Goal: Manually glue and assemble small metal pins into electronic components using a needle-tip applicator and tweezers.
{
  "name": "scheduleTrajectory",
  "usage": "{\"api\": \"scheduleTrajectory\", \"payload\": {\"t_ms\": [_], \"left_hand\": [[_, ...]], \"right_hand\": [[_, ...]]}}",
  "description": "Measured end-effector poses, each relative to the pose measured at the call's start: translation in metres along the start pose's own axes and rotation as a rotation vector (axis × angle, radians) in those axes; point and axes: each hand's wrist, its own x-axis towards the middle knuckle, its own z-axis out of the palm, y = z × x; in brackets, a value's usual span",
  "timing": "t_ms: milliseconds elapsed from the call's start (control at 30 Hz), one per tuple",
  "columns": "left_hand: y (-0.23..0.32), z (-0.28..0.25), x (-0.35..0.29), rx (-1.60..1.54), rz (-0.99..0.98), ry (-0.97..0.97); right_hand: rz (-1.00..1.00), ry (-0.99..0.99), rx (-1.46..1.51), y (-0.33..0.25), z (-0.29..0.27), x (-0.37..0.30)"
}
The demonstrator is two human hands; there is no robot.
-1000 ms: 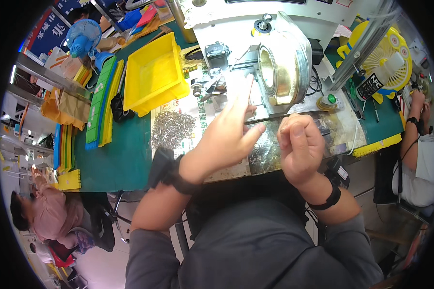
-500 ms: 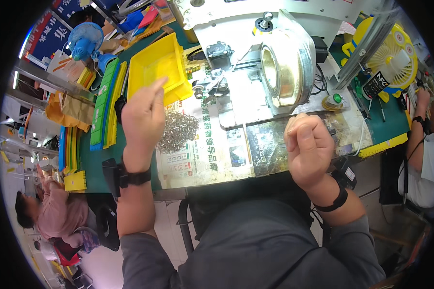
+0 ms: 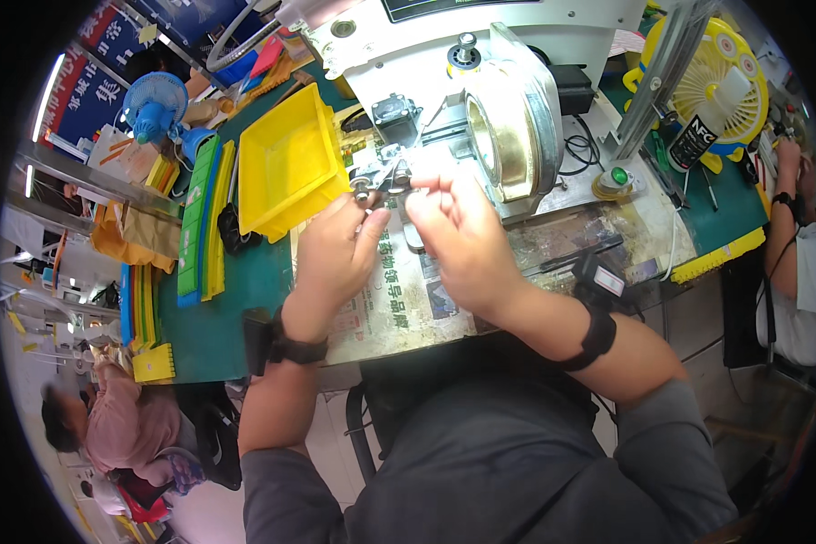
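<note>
A person at a green-topped workbench (image 3: 213, 326) has both bare hands raised close together at the front of a white machine (image 3: 399, 50). Half a second ago I saw them well apart: the left beside the yellow tray (image 3: 286, 172), near a heap of small metal pieces, the right curled near the bench's front edge. Now the left hand (image 3: 334, 258) has come in toward the machine, blocking the view of the heap, and the right hand (image 3: 467, 240) has moved left to meet it. The fingers of both are bent inward, tips facing across a narrow gap; anything between them is too small for me to tell, so I cannot say whether either is gripping.

Just beyond the fingertips is a metal fitting (image 3: 378, 175), on the machine's near left side, well back from the bench's front edge. It looks compact and silvery, with a round knob and darker parts. To its right stands a thick, shiny, brass-coloured ring (image 3: 512, 154), upright, with a grey rim. A printed sheet (image 3: 394, 313) covers the bench top below the hands, reaching the front edge.
</note>
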Motion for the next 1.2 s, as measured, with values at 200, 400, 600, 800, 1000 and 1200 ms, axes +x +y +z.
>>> {"api": "scheduleTrajectory", "payload": {"t_ms": [200,400,600,800,1000,1200], "left_hand": [[-0.021,0.026,0.002,-0.031,0.042,0.111],[-0.022,0.022,0.003,0.026,0.135,0.118],[-0.014,0.012,-0.001,0.097,0.056,-0.006],[0.008,0.005,-0.008,0.155,0.06,-0.004],[-0.002,-0.018,-0.008,0.062,-0.104,0.033],[0.004,-0.038,0.005,-0.045,-0.111,0.259]], "right_hand": [[-0.025,0.088,-0.184,0.018,-0.007,0.037],[-0.511,0.019,-0.808,0.016,-0.009,0.039],[0.011,0.12,-0.092,0.017,-0.003,0.025],[0.145,-0.001,0.097,0.001,-0.007,-0.01],[0.137,0.092,0.285,0.0,0.015,0.026],[0.237,0.272,0.423,0.006,0.008,0.011]]}}
